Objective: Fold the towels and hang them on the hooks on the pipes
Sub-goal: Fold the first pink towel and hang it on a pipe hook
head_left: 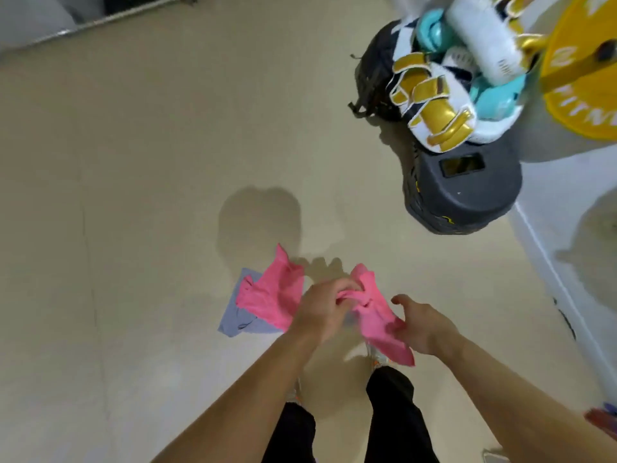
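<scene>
Person stands on beige floor (133,195). Left hand (320,312) clenched around bunched middle of pink towel (277,292), held in the air. Right hand (420,325) half open, fingers touching towel's hanging end. Grey towel (238,320) flat on floor beyond. Farther right: black weights (467,192), padded gear (444,95).

Even overhead light; soft shadows on floor (133,195); motion blur, wide-angle edge distortion.

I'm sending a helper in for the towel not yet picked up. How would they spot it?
On the beige floor, look just left of the pink towel bunched in the left hand. The grey-blue towel lies flat there, the only cloth on the ground.
</scene>
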Demonstrator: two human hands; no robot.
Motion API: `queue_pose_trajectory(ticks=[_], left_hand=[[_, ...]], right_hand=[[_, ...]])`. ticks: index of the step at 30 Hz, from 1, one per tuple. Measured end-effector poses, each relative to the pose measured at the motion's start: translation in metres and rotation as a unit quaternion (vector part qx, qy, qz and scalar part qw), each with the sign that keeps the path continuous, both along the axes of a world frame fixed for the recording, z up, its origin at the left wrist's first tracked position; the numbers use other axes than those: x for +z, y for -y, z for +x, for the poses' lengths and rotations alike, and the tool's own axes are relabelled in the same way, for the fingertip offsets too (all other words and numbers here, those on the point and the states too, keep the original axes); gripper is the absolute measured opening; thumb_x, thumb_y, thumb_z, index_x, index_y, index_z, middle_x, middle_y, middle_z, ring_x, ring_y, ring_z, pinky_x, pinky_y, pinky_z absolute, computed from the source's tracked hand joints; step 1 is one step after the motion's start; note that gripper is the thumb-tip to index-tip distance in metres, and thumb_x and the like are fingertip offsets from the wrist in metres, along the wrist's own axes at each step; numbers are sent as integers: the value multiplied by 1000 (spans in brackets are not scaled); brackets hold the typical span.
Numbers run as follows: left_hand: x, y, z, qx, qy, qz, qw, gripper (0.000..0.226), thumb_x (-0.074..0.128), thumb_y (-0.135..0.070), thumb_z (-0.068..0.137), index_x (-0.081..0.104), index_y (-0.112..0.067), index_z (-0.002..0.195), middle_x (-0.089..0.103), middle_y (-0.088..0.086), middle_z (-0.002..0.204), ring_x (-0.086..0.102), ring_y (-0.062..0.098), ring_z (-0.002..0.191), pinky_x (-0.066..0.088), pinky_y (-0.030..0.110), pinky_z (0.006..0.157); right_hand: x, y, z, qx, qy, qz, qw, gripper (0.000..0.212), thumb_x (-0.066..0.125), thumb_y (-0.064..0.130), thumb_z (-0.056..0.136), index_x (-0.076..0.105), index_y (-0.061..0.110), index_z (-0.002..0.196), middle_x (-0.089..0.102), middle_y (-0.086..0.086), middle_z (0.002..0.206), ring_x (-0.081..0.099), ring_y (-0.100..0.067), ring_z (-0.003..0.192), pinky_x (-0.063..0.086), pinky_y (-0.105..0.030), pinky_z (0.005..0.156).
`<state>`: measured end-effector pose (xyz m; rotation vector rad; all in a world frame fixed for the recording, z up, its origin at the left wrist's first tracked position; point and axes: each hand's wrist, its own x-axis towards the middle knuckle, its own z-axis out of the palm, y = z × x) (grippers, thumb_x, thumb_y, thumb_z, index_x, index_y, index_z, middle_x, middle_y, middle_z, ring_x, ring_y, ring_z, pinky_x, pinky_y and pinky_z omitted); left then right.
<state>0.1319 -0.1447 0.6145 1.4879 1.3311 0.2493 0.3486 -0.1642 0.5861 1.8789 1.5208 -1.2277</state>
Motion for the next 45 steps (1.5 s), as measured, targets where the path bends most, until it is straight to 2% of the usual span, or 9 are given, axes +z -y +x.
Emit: queue_pose_trajectory(ticks=[4, 11, 15, 21, 29, 37, 40, 42, 45], left_hand=[[107, 12, 30, -127, 50, 55, 989, 18, 63, -20, 88, 73, -30, 99, 63, -26, 83, 63, 20, 91, 53, 33, 82], [223, 53, 86, -276, 93, 101, 951, 21, 62, -13, 81, 76, -28, 86, 73, -14, 79, 65, 10, 80, 48, 26, 76], [257, 60, 124, -306, 66, 125, 941, 15, 65, -25, 76, 71, -36, 86, 71, -19, 77, 65, 5, 77, 54, 33, 72], [271, 81, 162, -265, 73, 70, 959, 10, 73, -16, 82, 73, -25, 85, 68, -2, 73, 67, 28, 56, 57, 50, 49], [284, 114, 218, -272, 120, 125, 947, 15, 73, -7, 85, 78, -20, 93, 76, -9, 89, 68, 3, 84, 49, 14, 73], [299, 156, 288, -305, 143, 114, 934, 13, 74, -7, 85, 75, -18, 91, 75, -2, 85, 66, 6, 78, 50, 23, 74], [305, 190, 321, -312, 149, 131, 929, 8, 78, -13, 83, 72, -17, 87, 70, -7, 75, 60, -4, 66, 44, 11, 64], [311, 213, 340, -342, 153, 140, 916, 6, 78, -15, 83, 72, -17, 85, 69, -11, 73, 59, -7, 64, 41, 7, 61], [321, 238, 361, -400, 166, 126, 892, 5, 78, -14, 84, 74, -15, 86, 70, -10, 74, 61, -6, 65, 43, 8, 63]], right_hand=[[117, 54, 16, -129, -18, 82, 988, 95, 69, 56, 79, 14, 38, 155, 45, -6, 139, 54, -31, 123, 48, -43, 100], [236, 152, 30, -246, -121, 314, 909, 58, 68, 29, 85, 49, 45, 137, 27, 4, 147, 27, -15, 133, 30, -30, 110], [261, 178, 57, -268, -111, 367, 884, 28, 63, 46, 87, 71, 19, 89, 64, 4, 103, 55, -13, 98, 44, -32, 86], [307, 230, 114, -383, -175, 420, 804, 29, 70, 23, 91, 60, 9, 68, 47, 7, 59, 39, -6, 56, 30, -24, 52], [332, 315, 188, -464, -144, 467, 739, 8, 71, 18, 90, 73, 17, 82, 69, 5, 73, 58, -4, 68, 45, -24, 62], [325, 405, 235, -549, 14, 487, 680, 14, 66, 23, 92, 70, 21, 79, 71, 6, 74, 62, -9, 71, 46, -29, 66], [323, 424, 239, -543, 106, 417, 721, 18, 64, 26, 88, 63, 21, 70, 62, 5, 69, 58, -22, 74, 40, -31, 61], [326, 426, 233, -515, 100, 412, 745, 8, 66, 30, 84, 70, 29, 91, 60, 13, 89, 57, -13, 89, 45, -30, 74], [331, 416, 222, -518, -52, 465, 716, 41, 68, 36, 86, 62, 33, 127, 59, 21, 121, 55, 0, 109, 42, -21, 90]])
